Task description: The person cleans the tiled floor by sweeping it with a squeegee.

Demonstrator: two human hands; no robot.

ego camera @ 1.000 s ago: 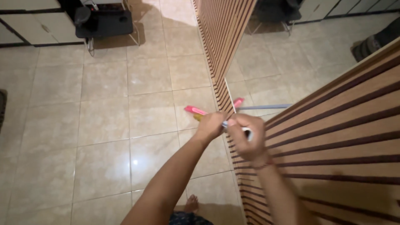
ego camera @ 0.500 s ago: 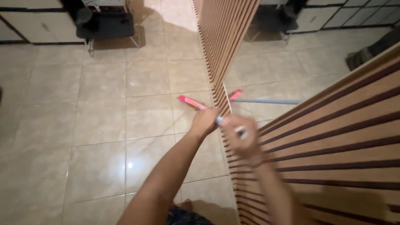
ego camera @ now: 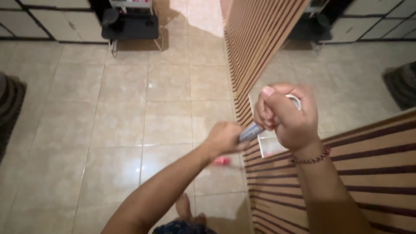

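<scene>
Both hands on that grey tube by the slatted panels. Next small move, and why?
Probably bring the tube's tip down to the edge of the slatted panel. The right hand grips the grey tube near its upper end, well above the panel, while the left hand steadies the lower end. Both look clamped on it, so lowering and aiming seems the nearest step; the tip itself is hidden.

No packages, labels, signs or screens visible.
</scene>
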